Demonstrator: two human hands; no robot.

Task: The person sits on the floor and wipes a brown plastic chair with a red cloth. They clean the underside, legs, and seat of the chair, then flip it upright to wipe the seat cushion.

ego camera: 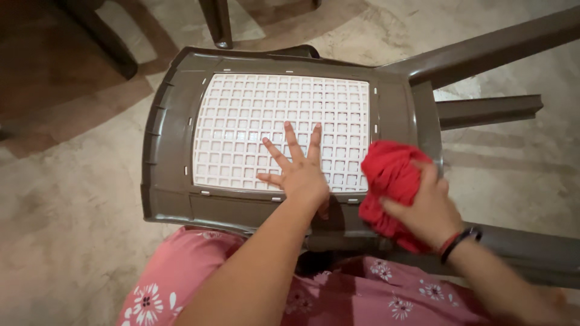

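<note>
— Where are your hands?

— My left hand (300, 175) lies flat, fingers spread wide, on the white lattice panel (241, 127) of the brown plastic chair (169, 139). It grips nothing; the palm just presses near the panel's front edge.

— And the other one?

— My right hand (428, 208) is closed round a bunched red cloth (389, 172), held against the chair's brown frame at the panel's right corner, just beside my left hand. A dark band sits on that wrist.

— How does the chair lie?

— Tipped over, leaning on my lap in the pink flowered dress (374, 290), its legs (489, 48) stretching off to the right above the mottled floor (72, 211).
</note>
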